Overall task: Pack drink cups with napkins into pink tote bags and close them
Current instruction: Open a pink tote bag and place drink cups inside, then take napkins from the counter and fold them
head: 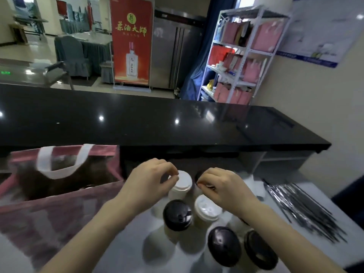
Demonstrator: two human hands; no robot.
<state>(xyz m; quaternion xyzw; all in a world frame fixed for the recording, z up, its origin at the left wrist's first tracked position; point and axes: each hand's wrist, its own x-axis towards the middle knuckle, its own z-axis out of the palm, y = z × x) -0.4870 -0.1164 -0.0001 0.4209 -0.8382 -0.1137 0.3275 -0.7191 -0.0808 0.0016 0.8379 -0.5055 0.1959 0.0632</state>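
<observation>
An open pink tote bag [65, 209] with white handles stands at the left on the grey work surface. Several lidded paper cups cluster in front of me. My left hand [149, 180] pinches the rim of a white-lidded cup [183, 185] at the back of the cluster. My right hand [222, 186] closes its fingers on a black-lidded cup [199, 177] that it mostly hides. Nearer me stand a black-lidded cup [177, 214], a white-lidded cup [206, 208] and two more black-lidded cups [224, 246]. White napkins [256, 184] lie behind my right hand.
A pile of wrapped straws [301, 209] lies at the right. A raised black counter [157, 123] runs across behind the work surface. A white shelf [244, 56] with more pink bags stands by the right wall.
</observation>
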